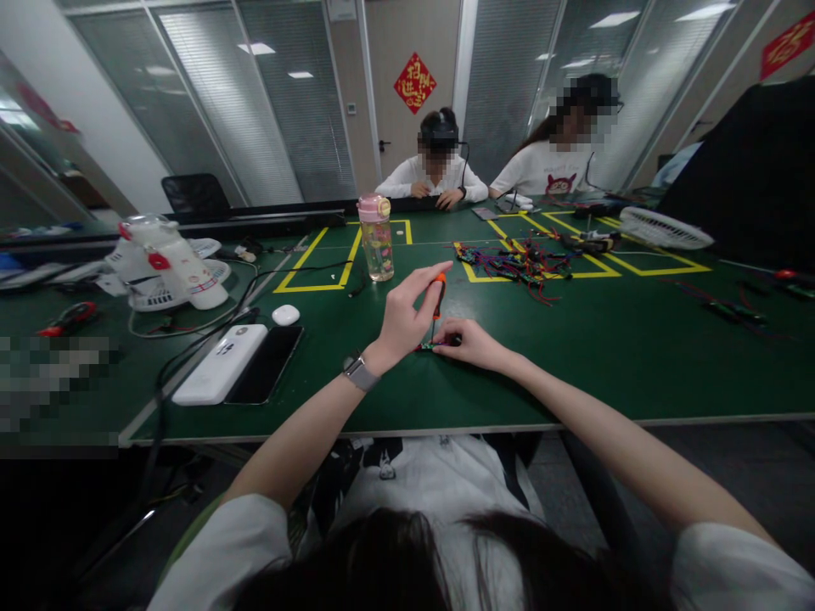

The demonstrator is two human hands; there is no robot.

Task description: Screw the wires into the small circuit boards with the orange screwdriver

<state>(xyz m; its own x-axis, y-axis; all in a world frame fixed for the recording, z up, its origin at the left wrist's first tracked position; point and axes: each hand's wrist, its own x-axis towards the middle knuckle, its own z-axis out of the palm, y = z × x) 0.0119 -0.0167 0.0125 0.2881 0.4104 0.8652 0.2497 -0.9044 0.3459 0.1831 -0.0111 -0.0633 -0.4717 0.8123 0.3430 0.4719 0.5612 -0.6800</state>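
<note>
In the head view my left hand [407, 316] is closed around the orange and black handle of a screwdriver [438, 297]. The tool stands nearly upright, and its thin shaft runs down to a small green circuit board [428, 346] on the table. My right hand [469, 344] pinches the right end of that board, its fingertips close to the screwdriver's tip. Part of the board is hidden by the fingers. Beyond the hands, to the right, lies a tangled pile of small boards with red, blue and black wires [515, 261].
A pink-lidded bottle [377, 242] stands behind my left hand. At left lie a white power bank [222, 365], a black phone [266, 365], a white earbud case [286, 315] and cables; a white fan [666, 227] is at right. Two people [439, 165] sit opposite.
</note>
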